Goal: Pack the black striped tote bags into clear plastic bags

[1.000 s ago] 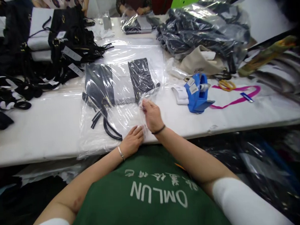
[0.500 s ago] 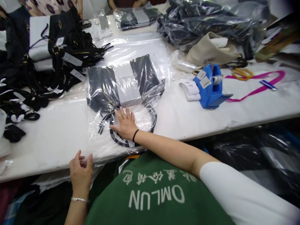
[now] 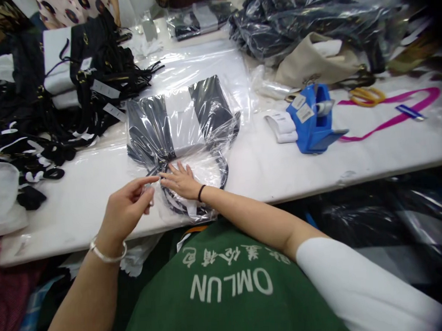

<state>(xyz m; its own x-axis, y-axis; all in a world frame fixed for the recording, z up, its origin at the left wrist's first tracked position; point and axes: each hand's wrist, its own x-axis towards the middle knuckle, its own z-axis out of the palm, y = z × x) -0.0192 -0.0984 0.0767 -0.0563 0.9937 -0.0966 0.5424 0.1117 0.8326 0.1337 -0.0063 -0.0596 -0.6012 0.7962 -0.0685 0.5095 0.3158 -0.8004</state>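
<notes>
A black handbag (image 3: 213, 105) with a pale wrap around its middle lies inside a clear plastic bag (image 3: 231, 136) in front of me. Its dark handle loops toward me under the plastic. My right hand (image 3: 181, 181) presses flat on the plastic over the handle, fingers spread. Just left of it, my left hand (image 3: 129, 203) is bent with finger and thumb close together at the plastic bag's gathered left side. A bit of clear film shows between them. Creases run from there across the handbag.
Black bags (image 3: 94, 44) with tags pile up at left, near a translucent tub (image 3: 2, 189). At right are a blue tape dispenser (image 3: 310, 117), yellow-handled scissors (image 3: 367, 96), a pink ribbon (image 3: 387, 124) and a beige bag (image 3: 312, 64). Wrapped dark goods (image 3: 302, 20) lie behind. People stand across the table.
My left hand has risen from the table's front edge to the plastic bag. The bag's left side is now drawn inward and creased. My right hand has slid slightly left.
</notes>
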